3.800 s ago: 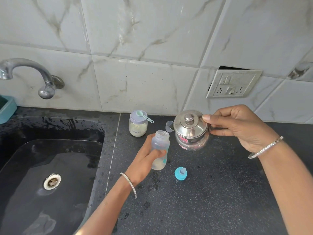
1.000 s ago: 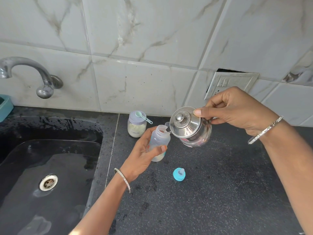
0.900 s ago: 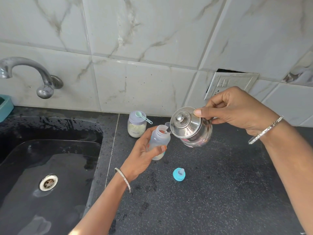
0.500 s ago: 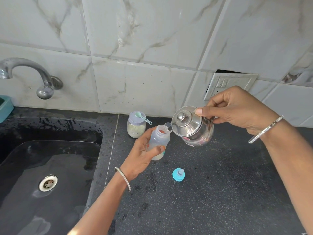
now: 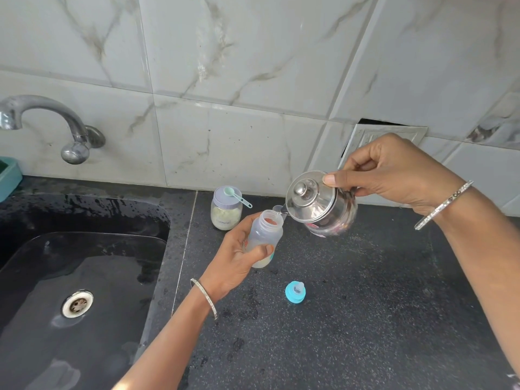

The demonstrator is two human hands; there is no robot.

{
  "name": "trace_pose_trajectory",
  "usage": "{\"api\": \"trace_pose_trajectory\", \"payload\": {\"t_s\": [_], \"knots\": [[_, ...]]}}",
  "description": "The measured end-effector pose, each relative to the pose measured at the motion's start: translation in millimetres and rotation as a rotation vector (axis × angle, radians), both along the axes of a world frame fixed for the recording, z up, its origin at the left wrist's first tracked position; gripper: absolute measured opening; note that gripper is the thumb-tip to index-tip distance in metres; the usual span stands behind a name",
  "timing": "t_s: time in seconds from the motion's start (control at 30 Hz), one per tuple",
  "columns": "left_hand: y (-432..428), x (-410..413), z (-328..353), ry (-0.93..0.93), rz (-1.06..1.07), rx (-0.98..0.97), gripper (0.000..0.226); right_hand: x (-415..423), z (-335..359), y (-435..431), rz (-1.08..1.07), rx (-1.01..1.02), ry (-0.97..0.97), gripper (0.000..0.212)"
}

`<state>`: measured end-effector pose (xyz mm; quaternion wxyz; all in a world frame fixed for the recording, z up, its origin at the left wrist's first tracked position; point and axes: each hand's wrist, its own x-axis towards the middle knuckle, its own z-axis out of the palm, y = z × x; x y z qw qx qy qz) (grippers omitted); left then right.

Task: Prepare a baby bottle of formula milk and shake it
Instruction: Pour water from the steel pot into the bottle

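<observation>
My left hand grips an open, translucent baby bottle above the black counter, tilted slightly right, with pale liquid at its bottom. My right hand holds a small steel kettle by its handle, thumb pressing the lid. The kettle tips left, its spout at the bottle's mouth. The teal nipple cap lies on the counter below the bottle. A formula jar with a lilac lid stands near the wall, with a teal scoop resting on top.
A black sink with a steel drain fills the left, with a tap above it. A small clear cup stands behind the bottle. A wall socket sits behind my right hand. A teal tub edge shows far left.
Since 3.8 s ago both hands lifted the bottle and kettle, and the kettle tipped left to the bottle's mouth. Over the last second it has tipped a little further.
</observation>
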<state>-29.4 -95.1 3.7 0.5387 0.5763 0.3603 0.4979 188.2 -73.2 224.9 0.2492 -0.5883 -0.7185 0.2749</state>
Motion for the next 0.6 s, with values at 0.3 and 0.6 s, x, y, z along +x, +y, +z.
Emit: {"api": "trace_pose_trajectory", "payload": {"t_s": [0.3, 0.6], "knots": [[-0.6, -1.4, -1.1, -0.007, 0.002, -0.004, 0.056, -3.7, 1.3, 0.2, 0.012, -0.032, 0.001, 0.050], [-0.2, 0.3, -5.2, 0.014, -0.010, -0.005, 0.051, -9.6, 4.1, -3.2, 0.017, -0.012, -0.073, 0.060]]}}
